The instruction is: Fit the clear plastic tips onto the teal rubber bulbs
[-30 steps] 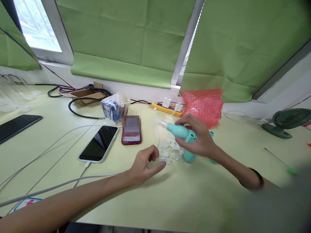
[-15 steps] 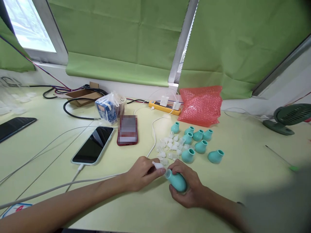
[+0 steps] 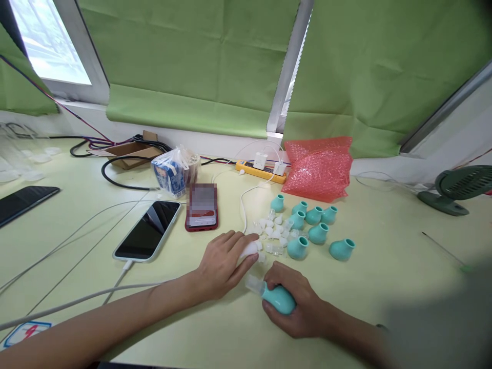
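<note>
Beside the pile of small parts, my left hand (image 3: 226, 264) has its thumb and fingers stretched apart. A white nozzle tip (image 3: 249, 249) lies between them; the fingers do not look pinched round it. Lower right, my right hand (image 3: 300, 302) is closed round a teal rubber bulb (image 3: 280, 299), neck pointing left. A clear tube-like connector (image 3: 254, 284) sticks out of this bulb's neck. Just beyond my hands lie loose white tips (image 3: 275, 234) and clear connectors (image 3: 273, 249). Several other teal bulbs (image 3: 318, 233) stand behind and to the right, their necks without connectors.
Left of my hands lie a charging phone (image 3: 148, 230) and a red-cased phone (image 3: 202, 207). White cables (image 3: 115, 289) cross the table beside my left arm. Behind are a yellow power strip (image 3: 259, 171), red bubble wrap (image 3: 319, 169) and a small green fan (image 3: 457, 187).
My left hand has moved from the bulb's mouth up to the pile with the white tip, its fingers spreading. The bulb has turned slightly, and more of its clear connector shows.
</note>
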Demonstrator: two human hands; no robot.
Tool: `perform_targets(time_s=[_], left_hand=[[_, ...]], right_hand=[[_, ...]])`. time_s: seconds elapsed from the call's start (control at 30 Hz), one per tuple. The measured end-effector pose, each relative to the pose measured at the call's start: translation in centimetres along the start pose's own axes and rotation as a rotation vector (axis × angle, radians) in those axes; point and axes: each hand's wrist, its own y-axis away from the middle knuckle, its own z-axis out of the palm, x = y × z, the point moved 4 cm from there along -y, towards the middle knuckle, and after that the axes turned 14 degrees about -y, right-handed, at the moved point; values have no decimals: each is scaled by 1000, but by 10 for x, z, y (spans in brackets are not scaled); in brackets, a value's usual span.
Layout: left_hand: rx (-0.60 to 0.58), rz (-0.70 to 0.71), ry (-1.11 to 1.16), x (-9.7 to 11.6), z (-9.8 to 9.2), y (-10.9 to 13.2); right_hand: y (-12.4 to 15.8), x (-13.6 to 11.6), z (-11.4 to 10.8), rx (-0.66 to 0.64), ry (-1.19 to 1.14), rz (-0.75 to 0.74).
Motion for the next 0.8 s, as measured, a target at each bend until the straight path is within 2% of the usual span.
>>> perform_targets(time_s=[0.07, 0.13, 0.23, 0.33, 0.43, 0.6, 0.8], left_hand=[[77, 47, -58, 2, 4, -1], [95, 54, -159, 3, 14, -1], [-41, 44, -246, 1, 33, -2], [-145, -19, -235, -3, 44, -1], [-137, -12, -174, -3, 40, 0], [-33, 45, 107, -5, 20, 2], [-138, 211, 148, 6, 18, 3]], right_hand=[[0, -2, 1, -32, 7, -16], [0, -3, 2, -50, 17, -19], [0, -4, 3, -50, 16, -12], [0, -3, 4, -49, 21, 25], [0, 2, 4, -27, 34, 83], [-1, 15, -2, 122, -6, 213], [0, 16, -5, 209, -7, 29]])
